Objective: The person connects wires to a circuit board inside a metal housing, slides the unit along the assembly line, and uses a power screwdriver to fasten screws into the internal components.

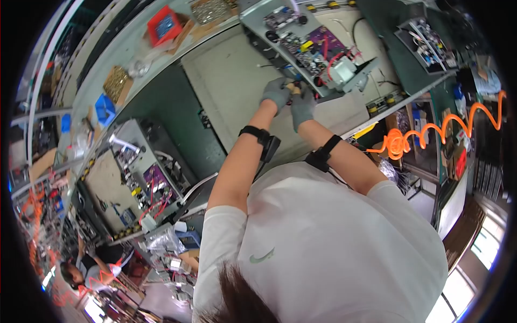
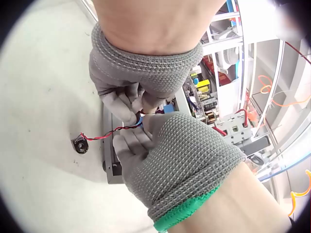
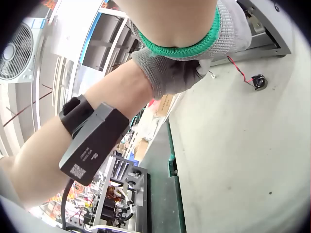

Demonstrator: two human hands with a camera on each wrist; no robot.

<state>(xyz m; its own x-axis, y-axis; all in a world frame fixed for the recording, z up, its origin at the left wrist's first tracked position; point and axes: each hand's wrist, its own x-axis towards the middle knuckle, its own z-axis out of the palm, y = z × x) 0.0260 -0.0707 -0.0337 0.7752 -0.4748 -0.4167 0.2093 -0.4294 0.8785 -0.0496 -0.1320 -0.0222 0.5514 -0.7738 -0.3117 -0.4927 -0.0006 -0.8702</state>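
Observation:
Both hands wear grey knit gloves and meet at the near edge of a grey metal chassis [image 1: 280,46] filled with circuit boards. In the left wrist view, my left hand [image 2: 141,73] has curled fingers pinching the end of a red-and-black twisted wire [image 2: 109,134] near a small blue piece. Right beside it, my right hand [image 2: 184,155], with a green cuff, grips the same wire between thumb and curled fingers. The fingertips partly hide the wire's end. At the other end, a small black round part [image 2: 80,144] lies on the pale work surface [image 3: 228,145].
A second open chassis [image 1: 145,167] stands to the left, another [image 1: 425,46] at the far right. Red [image 1: 164,26] and blue bins [image 1: 105,109] line the back shelf. An orange coiled hose [image 1: 396,142] hangs at the right. Another person [image 1: 81,272] is at lower left.

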